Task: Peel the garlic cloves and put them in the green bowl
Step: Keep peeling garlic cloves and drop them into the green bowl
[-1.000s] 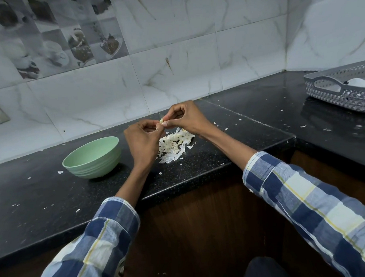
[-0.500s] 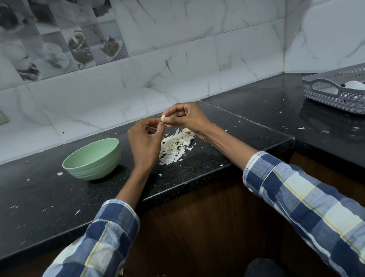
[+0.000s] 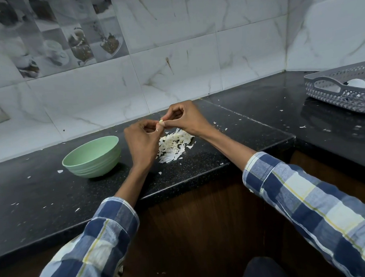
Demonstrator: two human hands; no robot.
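Head view, looking down at a black countertop (image 3: 199, 169). The right hand (image 3: 189, 119) is pinching a small pale garlic clove (image 3: 161, 122) at its fingertips, held above the counter. The left hand (image 3: 143, 143), fingers curled, is pinching a thin white scrap of skin (image 3: 157, 130) just below the clove. A pile of peels (image 3: 173, 146) is lying beneath both hands. The green bowl (image 3: 92, 157) is sitting just left of the left hand. A grey basket (image 3: 342, 89) is sitting far right.

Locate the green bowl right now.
In the head view the green bowl sits on the black counter, left of centre, just left of the left hand and across it from the pile of garlic skins.
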